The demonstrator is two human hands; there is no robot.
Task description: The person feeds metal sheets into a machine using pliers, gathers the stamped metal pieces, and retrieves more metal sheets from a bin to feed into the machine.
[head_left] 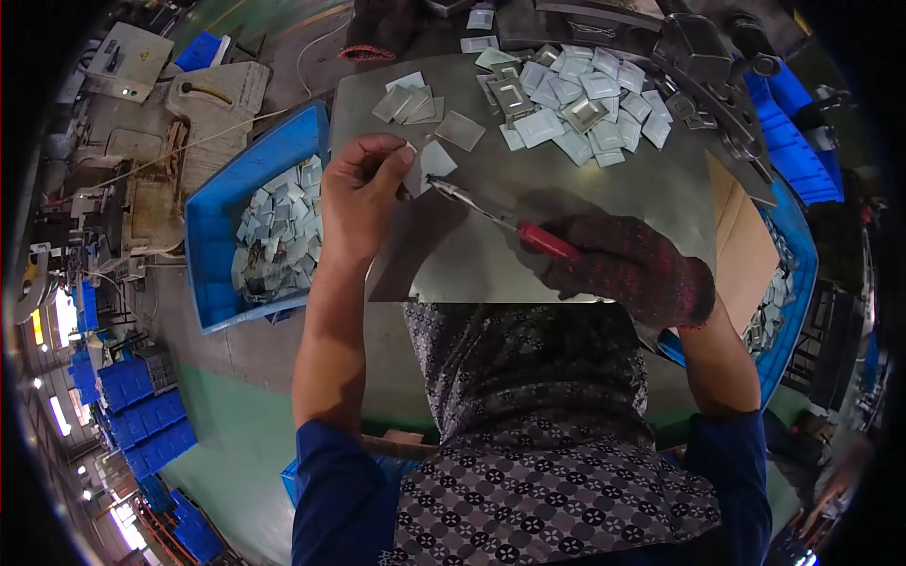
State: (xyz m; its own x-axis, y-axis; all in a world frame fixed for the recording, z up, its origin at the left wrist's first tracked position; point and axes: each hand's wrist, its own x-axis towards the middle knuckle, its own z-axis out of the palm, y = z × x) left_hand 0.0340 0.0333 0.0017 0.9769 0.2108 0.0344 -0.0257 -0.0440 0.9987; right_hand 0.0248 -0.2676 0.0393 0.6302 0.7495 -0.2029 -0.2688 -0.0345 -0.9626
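Observation:
My bare left hand (366,189) is closed, thumb against fingers, on the edge of a small flat metal plate (436,162). My right hand (623,264), in a dark red-and-black knit glove, grips pliers (547,242) by their red handles. The jaws of the pliers meet the plate's lower edge; whether they are clamped on it I cannot tell. A loose flat plate (461,131) lies just beyond, and a few overlapping plates (410,101) rest farther back. To the right is a large heap of square metal pieces (585,94) with raised centres.
The metal table (472,274) ends close to my apron. A blue bin (212,274) of metal pieces stands on the left, another blue bin (802,274) on the right with cardboard (741,245) beside it. Machine parts (698,52) border the table's back right. A dark red-edged glove (368,53) lies behind.

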